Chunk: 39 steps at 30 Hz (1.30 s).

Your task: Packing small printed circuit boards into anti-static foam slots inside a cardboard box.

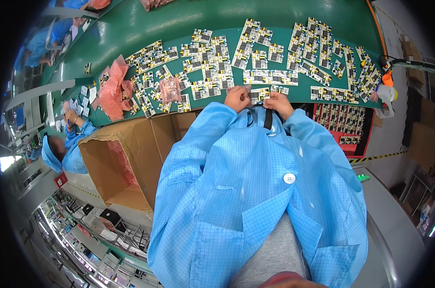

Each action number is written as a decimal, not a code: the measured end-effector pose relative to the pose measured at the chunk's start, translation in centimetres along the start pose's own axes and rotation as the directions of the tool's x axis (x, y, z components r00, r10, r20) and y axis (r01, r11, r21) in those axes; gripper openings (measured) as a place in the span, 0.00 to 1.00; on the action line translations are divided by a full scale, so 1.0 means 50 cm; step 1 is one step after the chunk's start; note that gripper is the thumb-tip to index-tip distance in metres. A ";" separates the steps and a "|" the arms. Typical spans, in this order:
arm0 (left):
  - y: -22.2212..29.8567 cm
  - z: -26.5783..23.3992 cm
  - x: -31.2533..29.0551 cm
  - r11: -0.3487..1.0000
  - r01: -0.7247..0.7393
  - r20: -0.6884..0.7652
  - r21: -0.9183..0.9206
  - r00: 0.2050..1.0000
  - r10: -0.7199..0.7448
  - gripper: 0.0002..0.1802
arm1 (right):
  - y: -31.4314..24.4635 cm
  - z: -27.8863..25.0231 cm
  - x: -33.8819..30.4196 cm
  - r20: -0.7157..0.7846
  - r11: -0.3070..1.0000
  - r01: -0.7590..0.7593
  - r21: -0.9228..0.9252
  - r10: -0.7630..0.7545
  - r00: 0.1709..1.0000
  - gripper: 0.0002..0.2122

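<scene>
At the near edge of the green bench, a small circuit board point(260, 95) with black and yellow parts lies between my two hands. My right hand point(280, 104) pinches the board's right side with thumb and fingertips. Curled close to its left side is my left hand point(237, 99), its fingers closed by a bit of clear pinkish wrap; what they grip is too small to make out. Just beyond my hands lies a row of joined circuit boards point(270, 77), and more boards spread over the bench point(174, 31).
A pink bubble-wrap sheet point(114, 91) and a wrapped pack point(170, 90) lie to the left. Below them stands an open cardboard box point(143, 165). A red bin point(355, 148) of boards sits under the right edge, near a white roll point(387, 93). Another person point(75, 149) works far left.
</scene>
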<state>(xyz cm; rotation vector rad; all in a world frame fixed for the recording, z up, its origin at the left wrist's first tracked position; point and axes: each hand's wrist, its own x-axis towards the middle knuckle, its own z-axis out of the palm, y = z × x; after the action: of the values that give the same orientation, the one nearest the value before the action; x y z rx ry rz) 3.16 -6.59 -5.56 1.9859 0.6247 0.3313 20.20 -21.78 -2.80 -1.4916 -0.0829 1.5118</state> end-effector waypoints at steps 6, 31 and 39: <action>-0.006 -0.008 -0.015 0.994 -0.106 0.002 0.005 0.994 0.106 0.07 | 0.003 0.001 0.006 0.048 1.000 0.001 -0.020 0.000 0.999 0.11; 0.141 -0.094 0.023 0.887 -0.398 -0.038 0.234 0.908 0.418 0.10 | -0.094 0.030 -0.070 0.000 0.980 0.068 -0.187 -0.069 0.998 0.11; 0.181 -0.106 0.019 0.901 -0.364 -0.070 0.237 0.919 0.389 0.11 | -0.103 0.061 -0.075 0.054 0.967 0.195 -0.166 -0.189 0.981 0.16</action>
<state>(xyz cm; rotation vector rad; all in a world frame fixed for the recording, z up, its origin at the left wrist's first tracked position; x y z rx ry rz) 4.03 -5.57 4.90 2.3156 0.3526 0.6413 19.82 -19.80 3.98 -1.5412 -0.3776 1.4036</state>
